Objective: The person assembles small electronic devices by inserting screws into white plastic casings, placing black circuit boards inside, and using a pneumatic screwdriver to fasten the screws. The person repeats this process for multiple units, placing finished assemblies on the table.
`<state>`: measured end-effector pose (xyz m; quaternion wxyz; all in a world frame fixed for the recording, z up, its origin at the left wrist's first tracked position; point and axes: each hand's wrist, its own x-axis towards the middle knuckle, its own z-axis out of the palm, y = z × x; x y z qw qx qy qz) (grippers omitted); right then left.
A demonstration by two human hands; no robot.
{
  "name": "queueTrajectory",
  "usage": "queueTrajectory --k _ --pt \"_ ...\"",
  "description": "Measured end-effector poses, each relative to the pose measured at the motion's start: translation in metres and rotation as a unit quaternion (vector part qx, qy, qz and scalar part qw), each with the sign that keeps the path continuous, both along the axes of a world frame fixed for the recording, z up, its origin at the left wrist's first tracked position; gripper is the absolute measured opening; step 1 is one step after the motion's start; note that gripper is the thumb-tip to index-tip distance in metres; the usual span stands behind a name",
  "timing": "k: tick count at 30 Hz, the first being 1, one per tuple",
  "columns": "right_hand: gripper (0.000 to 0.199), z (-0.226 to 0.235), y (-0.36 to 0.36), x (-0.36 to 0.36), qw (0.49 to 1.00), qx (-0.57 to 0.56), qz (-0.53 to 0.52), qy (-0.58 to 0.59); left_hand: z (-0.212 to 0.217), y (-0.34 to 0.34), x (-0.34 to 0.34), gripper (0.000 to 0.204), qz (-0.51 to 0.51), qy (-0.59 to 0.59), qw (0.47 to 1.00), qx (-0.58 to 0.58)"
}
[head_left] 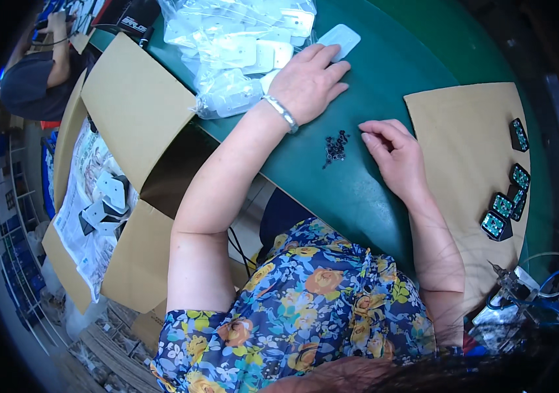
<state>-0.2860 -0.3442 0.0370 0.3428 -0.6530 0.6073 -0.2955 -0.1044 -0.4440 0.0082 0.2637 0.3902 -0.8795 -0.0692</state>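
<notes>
My left hand (309, 82), with a silver bracelet at the wrist, reaches forward with its fingers stretched out. Its fingertips overlap the near edge of a pale, rounded plastic plate (342, 40) on the green table. Beside this hand lies a clear plastic bag (227, 49) full of similar white plates. My right hand (394, 154) is closed, thumb and forefinger drawn together; whether something small sits between them is hidden. Just left of those fingers is a loose pile of small black parts that look like screws (336, 147).
On the right, a cardboard sheet (450, 137) bears several black housings with green circuit boards (494, 224). A metal tool with blue hoses (512, 291) stands at lower right. An open carton (138, 252) at left holds white and black parts (108, 200). Another person (40, 82) sits at far left.
</notes>
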Motion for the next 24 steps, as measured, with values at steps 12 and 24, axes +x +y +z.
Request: queueTrajectory --k 12,24 --pt "0.01 0.001 -0.009 0.015 0.988 -0.054 0.102 0.103 0.026 0.03 0.033 0.017 0.009 0.149 0.988 0.049" --pt "0.02 0.007 0.026 -0.023 0.879 0.326 -0.09 -0.335 0.014 0.048 0.028 0.016 0.128 0.165 0.978 0.021"
